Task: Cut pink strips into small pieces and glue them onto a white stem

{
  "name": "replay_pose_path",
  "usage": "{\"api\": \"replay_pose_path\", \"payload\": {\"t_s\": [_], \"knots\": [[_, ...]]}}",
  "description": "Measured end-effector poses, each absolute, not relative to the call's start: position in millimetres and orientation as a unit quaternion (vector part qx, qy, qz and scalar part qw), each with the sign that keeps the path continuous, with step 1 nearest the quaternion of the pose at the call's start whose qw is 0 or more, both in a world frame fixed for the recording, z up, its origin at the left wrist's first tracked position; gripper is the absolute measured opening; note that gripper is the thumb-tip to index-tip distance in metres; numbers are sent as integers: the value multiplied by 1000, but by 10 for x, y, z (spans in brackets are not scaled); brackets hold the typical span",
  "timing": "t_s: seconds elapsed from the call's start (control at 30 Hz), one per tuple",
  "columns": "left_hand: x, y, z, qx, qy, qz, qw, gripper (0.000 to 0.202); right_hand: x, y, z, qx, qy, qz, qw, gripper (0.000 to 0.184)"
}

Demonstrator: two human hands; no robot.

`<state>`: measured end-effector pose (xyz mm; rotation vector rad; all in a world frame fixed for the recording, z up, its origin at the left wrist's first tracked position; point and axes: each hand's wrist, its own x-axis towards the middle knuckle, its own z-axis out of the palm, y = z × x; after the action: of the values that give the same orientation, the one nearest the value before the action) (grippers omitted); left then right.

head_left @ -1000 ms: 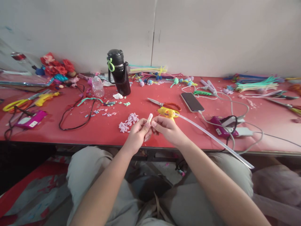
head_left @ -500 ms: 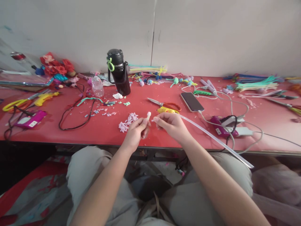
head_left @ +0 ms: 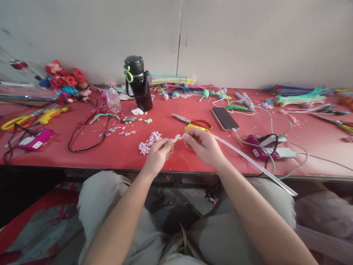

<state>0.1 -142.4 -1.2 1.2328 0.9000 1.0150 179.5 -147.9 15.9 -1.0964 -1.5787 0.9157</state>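
My left hand [head_left: 160, 154] is closed, pinching a short whitish piece [head_left: 176, 138] that sticks out past the thumb towards the right. My right hand [head_left: 203, 148] is closed too, with a tiny pale pink bit [head_left: 181, 137] at its thumb and fingertip, close against the end of the whitish piece; whether they touch I cannot tell. Beside my left hand lies a pile of cut lilac fuzzy pieces [head_left: 149, 142]. A long translucent stick [head_left: 253, 163] runs from behind my right hand out over the table edge. Scissors with orange handles [head_left: 200, 123] lie beyond my right hand.
On the red table [head_left: 124, 156] stand a black flask [head_left: 141, 90] and a clear plastic bottle [head_left: 114, 101]. A phone [head_left: 225, 118] on a white cable lies right, near a purple power box [head_left: 257, 147]. Bundles of pipe cleaners [head_left: 300, 96] line the back.
My left hand has tipped the whitish piece from upright to pointing right. My right hand's fingertips and the pink bit now sit at its end.
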Motion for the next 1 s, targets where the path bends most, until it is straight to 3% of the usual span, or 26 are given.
{"api": "replay_pose_path", "payload": {"t_s": [0.77,1.0], "knots": [[-39,-1443,-7,625,403,405,532,42,1768,-1451,85,-497,-688,241,471,15],[-50,-1446,13,622,408,411,527,42,1758,-1480,90,-486,-634,346,492,23]]}}
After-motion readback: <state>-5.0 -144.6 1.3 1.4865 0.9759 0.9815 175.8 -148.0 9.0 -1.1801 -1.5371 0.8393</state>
